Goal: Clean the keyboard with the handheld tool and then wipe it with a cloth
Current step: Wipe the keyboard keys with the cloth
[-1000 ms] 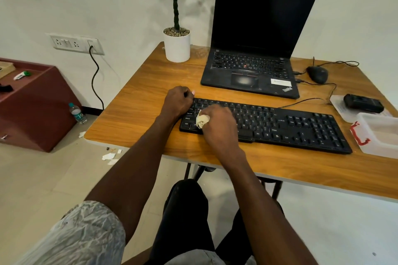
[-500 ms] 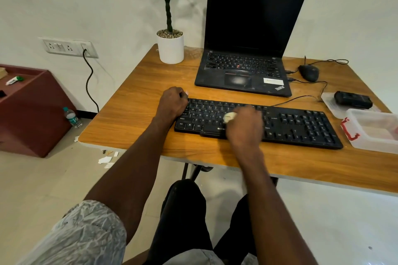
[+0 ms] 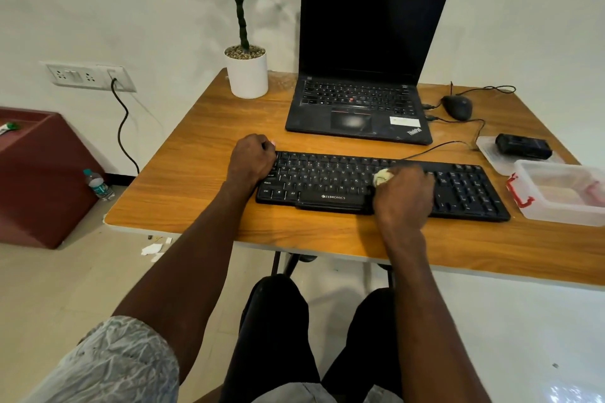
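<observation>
Nearest to me I see my knees in dark trousers under the counter's (image 3: 203,222) front edge, and both bare forearms reaching forward over it. My right hand (image 3: 404,195) is curled into a fist around a small wad of pale cloth (image 3: 382,177), which pokes out on the thumb side and presses onto the keys a little right of the middle of the black keyboard (image 3: 327,180). The hand is slightly blurred. My left hand (image 3: 250,162) is curled over the keyboard's far left corner, gripping that end; I cannot tell how the fingertips lie, as the knuckles hide them. The keyboard lies flat on the counter, roughly parallel to the front edge, its cable running off from the back toward the right.

Just right of the keyboard stands a clear plastic box (image 3: 563,193) with a red clasp. Beyond that box, a black handheld device (image 3: 523,146) rests on a clear lid (image 3: 491,154).

Farther back, an open black laptop (image 3: 360,108) with a dark screen sits behind the keyboard. A black mouse (image 3: 457,107) lies to its right, a potted plant (image 3: 246,73) in a white pot to its left at the counter's far corner.

On the wall at left is a socket strip (image 3: 88,76) with a black cord plugged in, and below it a water bottle (image 3: 98,185) lies on the floor beside a dark red cabinet (image 3: 39,180).
</observation>
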Motion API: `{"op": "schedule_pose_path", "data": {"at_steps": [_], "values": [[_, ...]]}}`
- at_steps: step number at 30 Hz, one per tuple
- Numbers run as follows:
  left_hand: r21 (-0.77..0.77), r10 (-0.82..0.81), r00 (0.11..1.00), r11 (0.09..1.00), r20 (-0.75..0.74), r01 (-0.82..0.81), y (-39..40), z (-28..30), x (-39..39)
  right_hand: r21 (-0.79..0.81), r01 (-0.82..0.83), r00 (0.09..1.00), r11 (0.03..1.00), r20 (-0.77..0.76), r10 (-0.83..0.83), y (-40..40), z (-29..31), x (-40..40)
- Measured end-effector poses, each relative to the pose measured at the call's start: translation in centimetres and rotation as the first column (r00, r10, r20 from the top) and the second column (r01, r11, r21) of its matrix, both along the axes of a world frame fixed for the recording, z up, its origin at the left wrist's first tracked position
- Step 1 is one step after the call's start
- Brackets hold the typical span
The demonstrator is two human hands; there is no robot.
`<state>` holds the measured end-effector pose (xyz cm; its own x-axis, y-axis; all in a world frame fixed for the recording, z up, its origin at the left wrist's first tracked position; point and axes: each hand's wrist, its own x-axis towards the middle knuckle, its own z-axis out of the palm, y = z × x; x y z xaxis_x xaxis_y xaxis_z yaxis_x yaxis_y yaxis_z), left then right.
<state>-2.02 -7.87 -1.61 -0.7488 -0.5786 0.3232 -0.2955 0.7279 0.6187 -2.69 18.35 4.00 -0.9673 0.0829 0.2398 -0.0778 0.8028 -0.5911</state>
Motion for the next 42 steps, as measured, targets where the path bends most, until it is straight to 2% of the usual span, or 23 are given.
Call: {"op": "schedule_pose_path", "data": {"at_steps": [2,4,6,8,10,14,16,17,20,23,25,27,30,34,39,42], "values": [[-0.005,0.003,1.0,1.0,0.003,-0.003,0.2,0.1,0.1,0.065,-0.147,0.989,0.987,0.004,0.147,-3.1,-0.2,1.7],[-0.003,0.004,1.0,1.0,0.003,-0.004,0.3,0.1,0.1,0.122,-0.337,0.94,0.934,-0.011,0.341,-6.9,-0.6,3.8],[0.012,0.003,1.0,1.0,0.002,-0.003,0.2,0.0,0.2,0.148,-0.533,0.839,0.833,-0.034,0.543,-9.8,-0.8,5.1],[0.026,-0.007,1.0,1.0,0.0,0.007,0.1,0.1,0.2,0.16,-0.645,0.754,0.747,-0.026,0.657,-10.7,-0.8,5.2],[0.042,-0.011,1.0,0.999,0.003,0.011,0.0,0.1,0.3,0.117,-0.63,0.772,0.768,-0.017,0.636,-9.7,-0.6,4.5],[0.098,-0.03,1.0,0.995,-0.005,0.03,-0.2,0.1,0.2,0.08,-0.334,0.942,0.939,-0.015,0.337,-5.6,-0.1,2.0],[0.158,-0.032,0.999,0.987,-0.021,0.035,-0.6,0.0,0.2,0.055,-0.261,0.965,0.964,-0.018,0.262,-4.7,-0.1,1.4],[0.183,-0.036,0.999,0.982,-0.03,0.041,-0.7,-0.1,0.3,0.055,-0.275,0.961,0.96,-0.02,0.276,-4.9,-0.1,1.6],[0.229,-0.061,0.997,0.971,-0.052,0.071,-1.1,-0.2,0.4,0.101,-0.47,0.88,0.877,-0.031,0.475,-7.2,-0.6,3.3],[0.277,-0.087,0.993,0.955,-0.081,0.106,-1.3,0.0,0.6,0.068,-0.694,0.717,0.717,-0.028,0.696,-10.2,-0.7,4.7],[0.287,-0.122,0.989,0.947,-0.087,0.143,-1.6,0.1,0.7,0.081,-0.756,0.651,0.65,-0.018,0.759,-11.4,-0.6,5.2],[0.286,-0.132,0.988,0.946,-0.083,0.151,-1.8,0.1,0.8,0.079,-0.769,0.635,0.635,-0.019,0.772,-11.5,-0.8,5.0],[0.247,-0.102,0.993,0.962,-0.063,0.115,-1.6,-0.2,0.5,0.051,-0.733,0.679,0.679,-0.016,0.734,-10.1,-1.3,4.5],[0.205,-0.13,0.991,0.97,-0.012,0.13,-1.2,-0.3,0.2,0.089,-0.629,0.773,0.773,-0.032,0.633,-7.3,-1.2,4.0],[0.191,-0.144,0.99,0.971,-0.003,0.142,-1.1,-0.4,0.2,0.036,-0.332,0.942,0.943,-0.039,0.333,-1.9,-1.2,1.5],[0.178,-0.132,0.991,0.975,0.001,0.13,-1.0,-0.4,0.1,0.056,-0.097,0.991,0.994,-0.085,0.101,-0.3,-0.7,-0.1]]}}
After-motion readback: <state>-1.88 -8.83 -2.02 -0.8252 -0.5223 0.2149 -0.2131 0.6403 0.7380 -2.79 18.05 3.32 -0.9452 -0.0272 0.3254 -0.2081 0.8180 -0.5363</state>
